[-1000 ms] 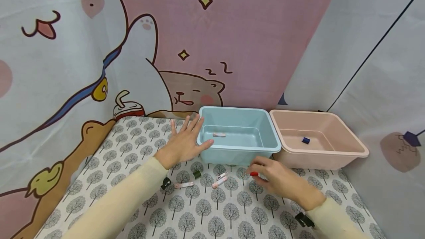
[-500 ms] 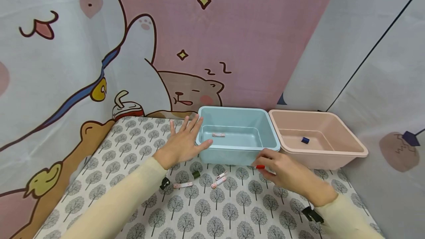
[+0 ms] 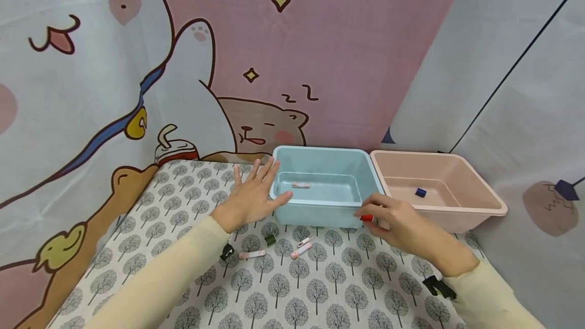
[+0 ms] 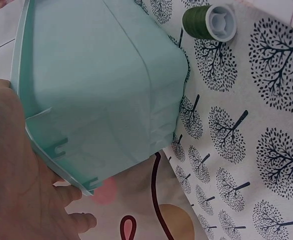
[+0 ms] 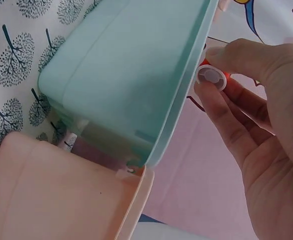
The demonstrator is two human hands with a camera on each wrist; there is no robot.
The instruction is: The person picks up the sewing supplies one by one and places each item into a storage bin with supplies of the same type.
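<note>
My right hand (image 3: 402, 222) pinches a spool of red thread (image 3: 367, 218) between thumb and fingers, raised in front of the light-blue bin's (image 3: 329, 213) front wall near its right corner. The right wrist view shows the spool's white end (image 5: 211, 77) close to the bin's rim. My left hand (image 3: 249, 194) lies with spread, straight fingers at the left rim of that bin. Inside the bin is a slim white-and-pink piece (image 3: 300, 185). A spool of green thread (image 4: 206, 22) lies on its side on the tree-print cloth, near more slim white-and-pink pieces (image 3: 301, 251).
Right of the blue bin stands a peach bin (image 3: 448, 211), with a dark-blue spool (image 3: 420, 193) on its floor. Another slim white-and-pink piece (image 3: 252, 255) lies left of the green spool. A cartoon-print curtain (image 3: 338, 65) hangs behind the table.
My right hand has lifted the red spool off the cloth and carried it up and rightward to the blue bin's front wall. The left hand has stayed in place.
</note>
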